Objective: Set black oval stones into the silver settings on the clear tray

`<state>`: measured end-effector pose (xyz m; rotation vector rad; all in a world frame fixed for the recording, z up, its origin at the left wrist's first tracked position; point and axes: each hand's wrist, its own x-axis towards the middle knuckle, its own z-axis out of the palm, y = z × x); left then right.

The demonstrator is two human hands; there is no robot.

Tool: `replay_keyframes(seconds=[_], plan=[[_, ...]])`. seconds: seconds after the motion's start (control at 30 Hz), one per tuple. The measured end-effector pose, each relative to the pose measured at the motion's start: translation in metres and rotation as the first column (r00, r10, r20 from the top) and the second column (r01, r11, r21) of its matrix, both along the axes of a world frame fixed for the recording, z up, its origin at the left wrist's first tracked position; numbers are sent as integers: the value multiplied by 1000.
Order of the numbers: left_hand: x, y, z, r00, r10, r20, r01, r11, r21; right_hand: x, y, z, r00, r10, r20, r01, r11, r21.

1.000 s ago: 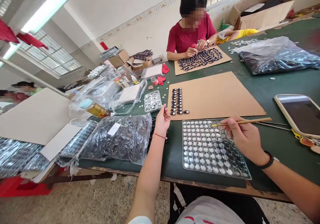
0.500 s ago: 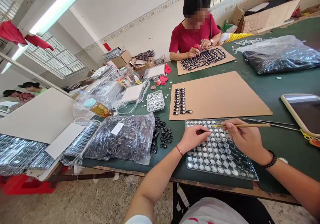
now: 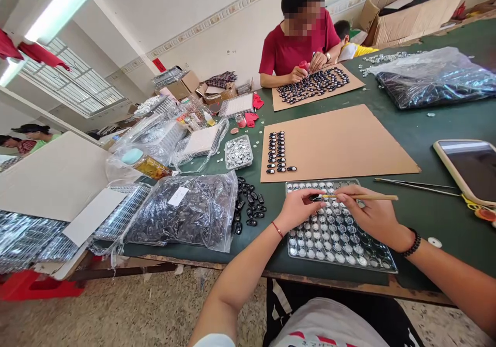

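The left hand [image 3: 299,210] pinched one small black piece [image 3: 316,198] between thumb and forefinger. The right hand [image 3: 370,220] gripped one thin stick [image 3: 375,197], its tip close by that piece. Beneath the fingers lay one clear tray [image 3: 382,270] of many white discs [image 3: 340,258]; beyond them, one bare-topped cardboard sheet [image 3: 341,140] carried two columns of black pieces [image 3: 281,160], plus one. Right of the fingers: one phone [image 3: 470,168].
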<state>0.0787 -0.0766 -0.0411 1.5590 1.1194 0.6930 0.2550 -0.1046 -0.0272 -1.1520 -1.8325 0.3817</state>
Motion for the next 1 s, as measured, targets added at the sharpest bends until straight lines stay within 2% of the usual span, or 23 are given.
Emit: replay_keyframes(seconds=[0.53,0.8,1.0], plan=[[0,4,4,999,-19,42,19,1000,10,-4,3,4,998,59,15,-59,998,7],[3,6,3,996,-35,79,39,998,-47,-3,6,1,995,63,78,-63,998,1],[1,3,3,998,-54,23,54,998,24,-4,5,-1,992,75,101,-77,997,18]])
